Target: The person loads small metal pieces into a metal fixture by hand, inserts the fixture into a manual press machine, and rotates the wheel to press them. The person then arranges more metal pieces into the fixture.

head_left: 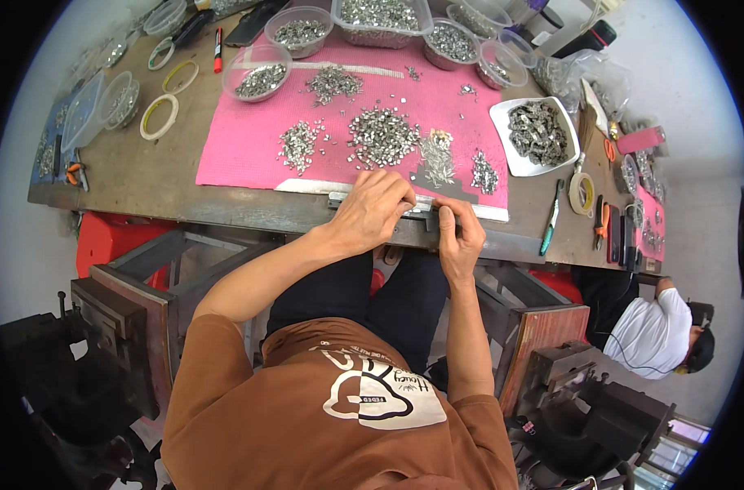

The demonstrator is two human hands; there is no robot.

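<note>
At the front edge of the bench, a narrow metal bar (337,199) lies partly under my fingers. My left hand (368,211) bends over it from the left, its thumb and fingers closed in a pinch; whatever is between them is too small to make out. My right hand (460,235) is at the bar's right end, thumb and forefinger pinched, what they hold also unclear. Just beyond my hands, on a pink mat (241,151), are a heap of small square metal pieces (383,137), a looser heap (301,147) and a pile of thin silvery slivers (439,160).
A white dish (506,147) of metal parts stands to the right, with a green toothbrush (553,216) near it. Clear tubs (257,73) of small parts line the back. Tape rolls (159,117) lie left. Another person (653,331) sits at the far right.
</note>
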